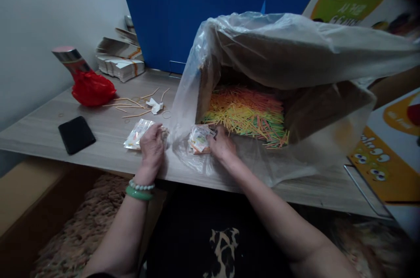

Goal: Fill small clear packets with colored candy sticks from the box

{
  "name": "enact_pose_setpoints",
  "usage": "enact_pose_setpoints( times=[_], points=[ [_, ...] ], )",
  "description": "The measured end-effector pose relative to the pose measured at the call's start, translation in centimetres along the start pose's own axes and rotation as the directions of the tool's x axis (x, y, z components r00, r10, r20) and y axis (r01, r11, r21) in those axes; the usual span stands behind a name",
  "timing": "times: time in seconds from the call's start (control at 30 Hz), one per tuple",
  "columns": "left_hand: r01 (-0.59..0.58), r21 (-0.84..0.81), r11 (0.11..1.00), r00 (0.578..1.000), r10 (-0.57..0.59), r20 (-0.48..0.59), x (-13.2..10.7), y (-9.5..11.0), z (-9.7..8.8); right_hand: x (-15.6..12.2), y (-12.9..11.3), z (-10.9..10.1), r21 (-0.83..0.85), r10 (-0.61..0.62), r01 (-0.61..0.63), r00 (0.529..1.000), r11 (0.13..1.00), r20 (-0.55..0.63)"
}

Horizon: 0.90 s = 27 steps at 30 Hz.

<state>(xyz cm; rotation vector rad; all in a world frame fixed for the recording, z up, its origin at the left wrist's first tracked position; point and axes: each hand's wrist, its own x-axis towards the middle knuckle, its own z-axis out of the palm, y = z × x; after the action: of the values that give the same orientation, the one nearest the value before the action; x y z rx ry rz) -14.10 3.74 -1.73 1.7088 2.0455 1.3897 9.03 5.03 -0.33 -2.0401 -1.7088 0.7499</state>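
My left hand (pixel 152 144) is closed at the table's front edge. It grips a shiny plastic packet (pixel 135 134) with coloured print, which sticks out to its left. My right hand (pixel 223 143) is curled at the right side of a small stack of printed packets (pixel 198 139) with orange-striped edges. A small dark object shows by its fingertips, too blurred to name. The stack lies on a clear plastic liner (pixel 249 166). Just beyond is an open carton holding many thin coloured sticks (pixel 246 116), yellow, green, orange and pink.
On the left of the table (pixel 108 149) are a black phone (pixel 76 135), a red bag (pixel 92 89) around a metal cylinder, pale sticks (pixel 127 105) and crumpled white paper (pixel 154 106). Banded card stacks (pixel 120 61) stand behind. A box of brownish pieces (pixel 85 216) sits below.
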Motion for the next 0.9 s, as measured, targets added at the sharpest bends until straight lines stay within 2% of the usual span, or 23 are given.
enact_pose_setpoints(
  times=[0.1,0.17,0.2,0.27,0.33,0.37,0.4,0.47,0.5,0.53,0.57,0.63,0.67,0.73,0.8,0.9],
  points=[
    [-0.075,0.355,0.932,0.997,0.058,0.058,0.6,-0.5,-0.1,1.1,-0.7,0.8,0.031,-0.043,0.045,0.997,0.998,-0.064],
    [-0.102,0.446,0.889,0.995,0.092,0.044,0.3,0.0,-0.6,1.8,-0.2,0.8,0.103,-0.074,0.093,0.98,0.99,-0.183],
    [-0.102,0.439,0.893,0.994,0.105,0.018,0.0,0.5,-0.8,2.1,0.2,0.6,0.148,-0.089,0.126,0.967,0.981,-0.239],
    [-0.096,0.309,0.946,0.993,0.113,-0.037,-0.8,2.0,-0.9,2.2,0.9,-0.3,0.271,-0.126,0.211,0.945,0.939,-0.301],
    [-0.064,0.029,0.998,0.998,0.065,-0.025,-1.6,3.8,-0.2,1.6,1.4,-1.6,0.431,-0.193,0.299,0.943,0.851,-0.272],
    [-0.022,-0.146,0.989,0.999,0.028,0.041,-2.0,4.7,0.4,1.1,1.5,-2.2,0.507,-0.25,0.33,0.943,0.796,-0.221],
    [0.05,-0.314,0.948,0.988,-0.001,0.153,-2.4,5.6,1.1,0.5,1.5,-2.9,0.568,-0.321,0.35,0.934,0.745,-0.154],
    [0.253,-0.53,0.809,0.907,-0.008,0.421,-3.2,7.1,2.3,-0.7,1.8,-4.0,0.623,-0.46,0.372,0.888,0.688,-0.023],
    [0.336,-0.572,0.749,0.861,0.003,0.509,-3.6,7.7,2.8,-1.2,2.0,-4.3,0.607,-0.497,0.389,0.868,0.693,0.012],
    [0.38,-0.585,0.717,0.832,0.012,0.555,-3.9,8.1,3.1,-1.4,2.4,-4.6,0.556,-0.503,0.407,0.864,0.725,0.023],
    [0.383,-0.581,0.718,0.823,0.021,0.567,-4.4,8.4,3.3,-1.5,2.8,-4.7,0.465,-0.482,0.42,0.876,0.779,0.015],
    [0.28,-0.545,0.79,0.831,0.085,0.549,-5.4,8.9,3.6,-1.1,3.5,-4.4,0.185,-0.413,0.409,0.91,0.894,-0.014],
    [0.194,-0.521,0.832,0.818,0.156,0.554,-6.0,9.1,3.8,-0.7,3.7,-4.0,0.029,-0.385,0.385,0.923,0.923,-0.01],
    [0.007,-0.479,0.878,0.739,0.318,0.594,-7.2,9.5,4.3,0.1,3.7,-3.2,-0.216,-0.338,0.339,0.94,0.916,0.043],
    [-0.132,-0.43,0.893,0.654,0.405,0.639,-8.2,9.5,5.0,0.7,3.4,-2.5,-0.331,-0.307,0.325,0.946,0.886,0.107],
    [-0.172,-0.36,0.917,0.6,0.387,0.7,-8.8,8.8,5.8,0.8,3.6,-2.8,-0.367,-0.293,0.339,0.94,0.866,0.178]
  ],
)
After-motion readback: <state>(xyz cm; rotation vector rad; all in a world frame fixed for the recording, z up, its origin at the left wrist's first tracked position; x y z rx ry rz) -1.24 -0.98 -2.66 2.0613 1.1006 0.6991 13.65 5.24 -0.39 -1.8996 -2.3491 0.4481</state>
